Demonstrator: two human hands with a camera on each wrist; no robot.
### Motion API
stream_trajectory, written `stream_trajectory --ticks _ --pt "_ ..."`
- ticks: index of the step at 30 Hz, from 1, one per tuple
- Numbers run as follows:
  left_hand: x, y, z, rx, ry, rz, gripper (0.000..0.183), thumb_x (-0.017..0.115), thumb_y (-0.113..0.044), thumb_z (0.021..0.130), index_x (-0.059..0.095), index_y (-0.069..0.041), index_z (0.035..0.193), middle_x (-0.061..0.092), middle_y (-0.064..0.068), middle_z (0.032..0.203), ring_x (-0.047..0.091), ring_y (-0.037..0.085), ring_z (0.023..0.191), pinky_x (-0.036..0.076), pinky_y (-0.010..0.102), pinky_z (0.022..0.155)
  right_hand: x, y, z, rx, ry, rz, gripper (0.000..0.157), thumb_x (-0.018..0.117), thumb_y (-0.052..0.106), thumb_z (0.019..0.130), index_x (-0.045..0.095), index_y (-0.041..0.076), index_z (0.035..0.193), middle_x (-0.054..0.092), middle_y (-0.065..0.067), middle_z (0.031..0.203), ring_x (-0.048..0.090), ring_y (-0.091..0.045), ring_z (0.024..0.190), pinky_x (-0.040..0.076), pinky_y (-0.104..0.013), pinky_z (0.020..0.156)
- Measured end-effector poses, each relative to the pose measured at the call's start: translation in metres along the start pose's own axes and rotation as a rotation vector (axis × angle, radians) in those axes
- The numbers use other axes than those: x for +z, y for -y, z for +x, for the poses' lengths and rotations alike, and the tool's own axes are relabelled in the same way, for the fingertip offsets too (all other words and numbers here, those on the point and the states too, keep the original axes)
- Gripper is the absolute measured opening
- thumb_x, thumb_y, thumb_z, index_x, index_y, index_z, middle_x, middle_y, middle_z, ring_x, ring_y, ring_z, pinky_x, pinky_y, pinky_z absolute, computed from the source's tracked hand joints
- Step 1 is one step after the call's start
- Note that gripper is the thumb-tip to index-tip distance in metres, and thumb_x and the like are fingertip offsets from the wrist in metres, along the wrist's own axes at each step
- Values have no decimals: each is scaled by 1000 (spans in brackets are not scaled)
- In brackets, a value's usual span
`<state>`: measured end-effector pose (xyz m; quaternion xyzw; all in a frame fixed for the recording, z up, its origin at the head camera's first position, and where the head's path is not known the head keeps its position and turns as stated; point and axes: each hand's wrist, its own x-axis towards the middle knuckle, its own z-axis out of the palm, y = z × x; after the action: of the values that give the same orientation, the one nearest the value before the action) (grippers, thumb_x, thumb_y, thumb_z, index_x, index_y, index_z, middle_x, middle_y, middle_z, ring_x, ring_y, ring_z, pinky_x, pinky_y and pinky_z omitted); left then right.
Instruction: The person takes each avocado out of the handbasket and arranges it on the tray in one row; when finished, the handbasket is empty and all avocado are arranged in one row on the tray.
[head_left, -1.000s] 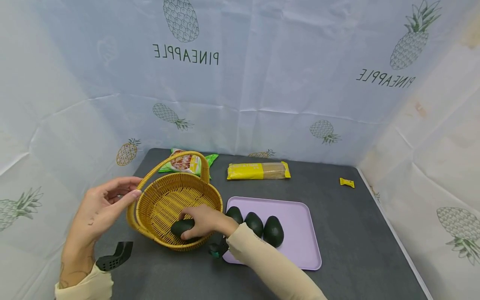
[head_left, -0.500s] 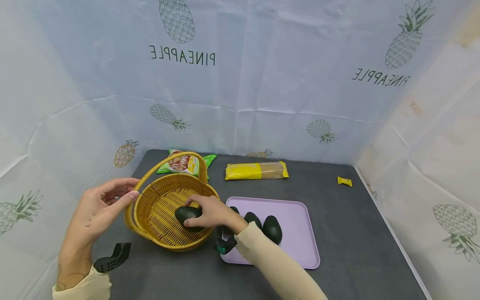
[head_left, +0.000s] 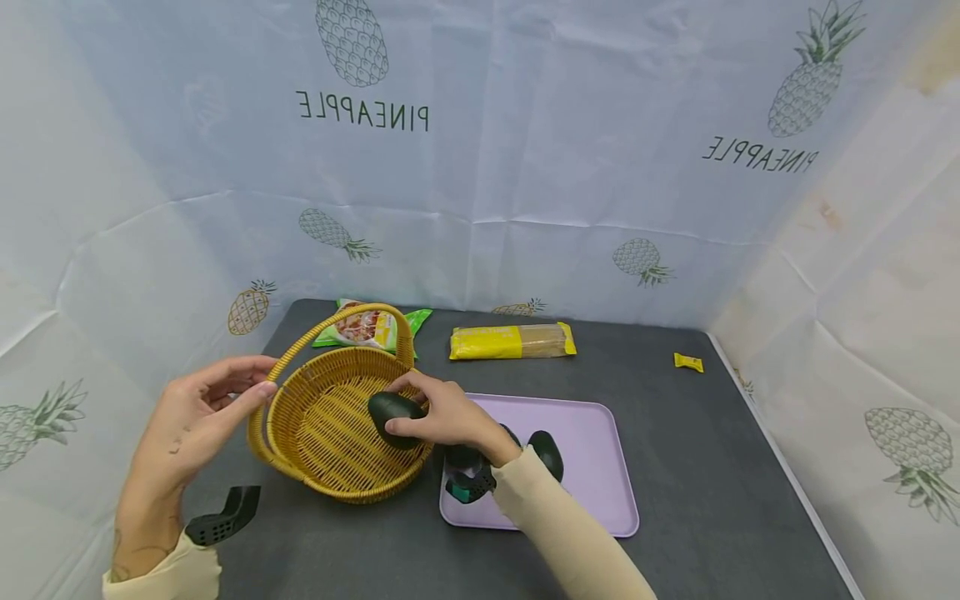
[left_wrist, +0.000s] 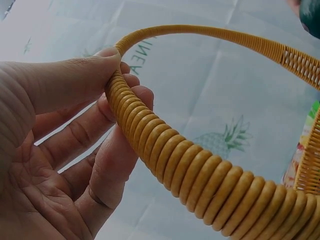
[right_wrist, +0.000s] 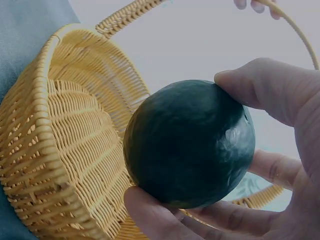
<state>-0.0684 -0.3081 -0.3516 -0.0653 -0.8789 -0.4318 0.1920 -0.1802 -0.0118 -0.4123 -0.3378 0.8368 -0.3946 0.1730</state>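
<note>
My left hand (head_left: 202, 417) pinches the handle (left_wrist: 170, 155) of a yellow wicker basket (head_left: 330, 450) between thumb and fingers, at the handle's left side. My right hand (head_left: 450, 414) grips a dark green avocado (head_left: 395, 419), thumb on one side and fingers round the other. In the right wrist view the avocado (right_wrist: 190, 145) shows its rounded end, with the basket's woven wall (right_wrist: 45, 145) behind it. From the head, the avocado overlaps the right part of the basket's opening. Further avocados (head_left: 546, 454) lie on a lilac tray (head_left: 592, 492), partly hidden by my right wrist.
Behind the basket lies a green and white food packet (head_left: 367, 327). A yellow pack of noodles (head_left: 513, 342) lies at the back middle of the dark table (head_left: 675, 467). At the right is a small yellow wrapped piece (head_left: 688, 362). Printed cloth (head_left: 480, 167) hangs round the table.
The right hand has lifted the avocado from the basket's bottom and moved it up and right toward the rim. The left hand keeps its pinch on the handle.
</note>
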Motion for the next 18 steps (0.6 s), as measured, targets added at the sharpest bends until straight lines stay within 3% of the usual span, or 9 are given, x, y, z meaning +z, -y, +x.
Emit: stream_trajectory --ticks 4,11,18 --pt "0 0 0 0 -3 -4 28 70 -10 96 70 -6 124 71 -17 96 65 -1 87 50 13 68 -7 -2 -8 9 -28 34 48 72 45 90 57 31 133 69 -3 110 66 -15 87 55 -27 68" --pt "0 0 0 -2 0 -4 29 71 -11 96 70 -7 124 71 -16 96 65 -1 87 49 13 68 -19 -9 -24 55 -108 90 46 72 46 90 56 39 132 68 -2 111 67 -16 92 56 -32 74" --pt "0 1 0 -8 5 -3 29 70 -11 96 69 -8 126 71 -16 97 65 -1 87 49 13 69 -34 -15 -39 73 -184 120 46 74 43 90 57 39 131 68 -3 117 67 -19 99 57 -34 73"
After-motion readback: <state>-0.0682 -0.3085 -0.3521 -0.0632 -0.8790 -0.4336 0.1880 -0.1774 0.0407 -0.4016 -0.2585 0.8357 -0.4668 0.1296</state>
